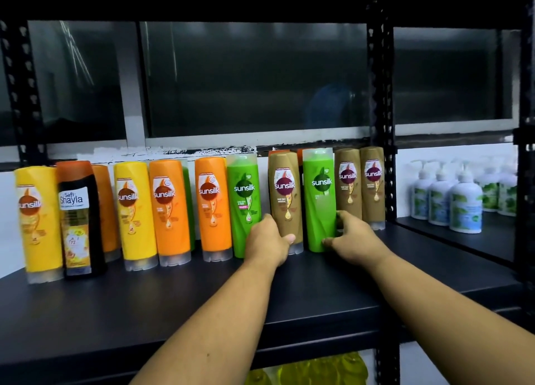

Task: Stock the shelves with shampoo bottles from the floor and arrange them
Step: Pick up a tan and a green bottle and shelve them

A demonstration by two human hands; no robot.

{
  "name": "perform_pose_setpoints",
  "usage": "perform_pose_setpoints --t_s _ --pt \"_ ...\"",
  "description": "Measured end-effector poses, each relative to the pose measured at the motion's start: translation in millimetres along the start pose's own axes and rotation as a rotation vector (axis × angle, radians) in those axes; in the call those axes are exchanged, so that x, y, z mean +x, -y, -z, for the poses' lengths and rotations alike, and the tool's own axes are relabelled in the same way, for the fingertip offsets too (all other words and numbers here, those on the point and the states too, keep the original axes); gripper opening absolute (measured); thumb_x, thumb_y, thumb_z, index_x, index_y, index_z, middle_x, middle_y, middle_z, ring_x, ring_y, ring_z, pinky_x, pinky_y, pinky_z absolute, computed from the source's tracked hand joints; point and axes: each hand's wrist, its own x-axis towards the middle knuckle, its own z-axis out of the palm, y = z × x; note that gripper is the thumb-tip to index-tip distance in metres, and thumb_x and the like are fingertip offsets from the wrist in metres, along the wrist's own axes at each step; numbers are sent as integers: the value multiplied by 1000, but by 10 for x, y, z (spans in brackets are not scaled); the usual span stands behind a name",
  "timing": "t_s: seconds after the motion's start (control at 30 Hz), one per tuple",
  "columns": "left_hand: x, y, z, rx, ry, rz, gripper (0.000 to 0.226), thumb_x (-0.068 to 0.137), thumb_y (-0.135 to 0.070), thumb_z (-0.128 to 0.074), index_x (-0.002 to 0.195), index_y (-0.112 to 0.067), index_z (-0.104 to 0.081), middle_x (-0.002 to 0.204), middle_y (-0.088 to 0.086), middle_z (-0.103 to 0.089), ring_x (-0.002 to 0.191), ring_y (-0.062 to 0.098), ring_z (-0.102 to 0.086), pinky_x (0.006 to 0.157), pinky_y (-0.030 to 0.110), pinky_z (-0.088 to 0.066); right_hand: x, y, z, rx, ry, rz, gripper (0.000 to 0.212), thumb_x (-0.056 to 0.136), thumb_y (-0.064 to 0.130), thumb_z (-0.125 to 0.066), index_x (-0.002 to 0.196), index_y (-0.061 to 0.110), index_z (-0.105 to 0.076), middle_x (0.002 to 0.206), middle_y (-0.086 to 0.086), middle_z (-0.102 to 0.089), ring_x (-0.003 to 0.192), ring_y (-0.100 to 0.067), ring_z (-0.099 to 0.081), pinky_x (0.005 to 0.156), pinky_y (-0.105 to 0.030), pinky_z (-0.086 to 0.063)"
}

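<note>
A person is reaching both bare arms onto a black shelf (173, 297). The left hand (267, 241) is grasping the lower part of a brown Sunsilk bottle (285, 193), with the thumb lying across its front and the fingers curling round its left side. The right hand (351, 240) is grasping the lower part of a green Sunsilk bottle (318, 199), with the thumb pressing on its front near the base and the fingers wrapping round its right side. These 2 held bottles are standing upright on the shelf, side by side and nearly touching, between the 2 hands.

Just left of the left hand's grip, a second green bottle (244, 199) is standing. Further left of that grip, a row is running along the shelf: an orange bottle (212, 205), a second orange bottle (169, 211), a yellow bottle (134, 211), a black Safi Shayla bottle (79, 219) and a far yellow bottle (36, 219), with more bottles partly hiding behind them.

Just right of the right hand's grip and further back, a pair of brown bottles (348, 182) is standing beside the upright post (382, 95). Well to the right of that grip, white pump bottles (464, 205) are grouping on the neighbouring shelf.
</note>
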Motion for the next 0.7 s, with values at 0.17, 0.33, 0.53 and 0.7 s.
perform_pose_setpoints --t_s 0.17,0.33,0.53,0.7 --pt "6 10 -6 25 9 16 43 92 -34 -73 121 -8 -55 127 14 -63 117 35 -60 91 36 -47 6 1 -15 -44 -9 -2 65 84 13 -79 141 6 -49 135 -8 -61 123 -20 -58 90 -15 -35" --pt "15 19 -6 58 26 21 41 94 -35 -71 121 -8 -55 128 14 -62 118 35 -59 91 37 -47 18 8 -33 -85 0 -16 70 83 18 -81 143 7 -48 138 -10 -60 127 -22 -57 100 -22 -38" --pt "16 39 2 85 71 2 36 97 -31 -67 122 -8 -55 128 14 -62 118 35 -59 91 36 -47 47 -14 -59 -122 14 -41 66 81 20 -83 138 6 -53 130 -10 -64 119 -22 -60 98 -24 -42" --pt "-40 58 66 119 183 -29 66 97 -32 -66 149 -4 -36 141 17 -56 128 35 -55 101 37 -47 20 22 -56 -231 42 -34 58 84 25 -80 133 5 -56 125 -10 -66 117 -25 -61 100 -30 -46"
